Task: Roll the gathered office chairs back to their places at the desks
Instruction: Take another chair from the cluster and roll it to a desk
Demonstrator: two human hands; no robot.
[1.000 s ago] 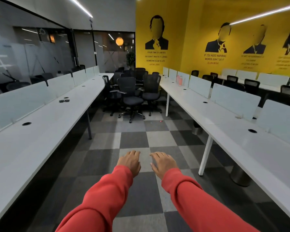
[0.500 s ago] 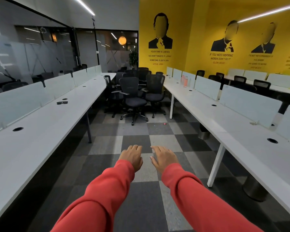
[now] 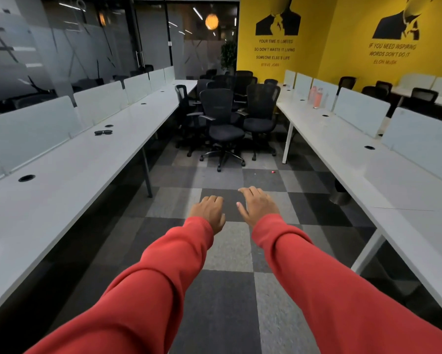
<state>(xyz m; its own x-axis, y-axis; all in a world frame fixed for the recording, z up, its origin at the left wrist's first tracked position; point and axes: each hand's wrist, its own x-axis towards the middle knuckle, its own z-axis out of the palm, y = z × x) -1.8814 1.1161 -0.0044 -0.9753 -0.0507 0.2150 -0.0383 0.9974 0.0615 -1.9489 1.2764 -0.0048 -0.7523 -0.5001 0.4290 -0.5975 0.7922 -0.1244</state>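
As the walk brings the gathered chairs [image 3: 221, 118] nearer at twelve o'clock, bunched between the left bench [image 3: 74, 169] and right bench [image 3: 355, 154], the left hand [image 3: 208, 213] and right hand [image 3: 258, 206] stay outstretched, fingers loosely apart and holding nothing, so the first chair is not yet in reach.

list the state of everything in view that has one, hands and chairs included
left hand, empty, fingers loosely curled, held out in front
right hand, empty, fingers relaxed, touching nothing
office chairs, bunched together far ahead, not yet rolled back
sunglasses, lying on the left desk
pink bottles, upright on the right desk
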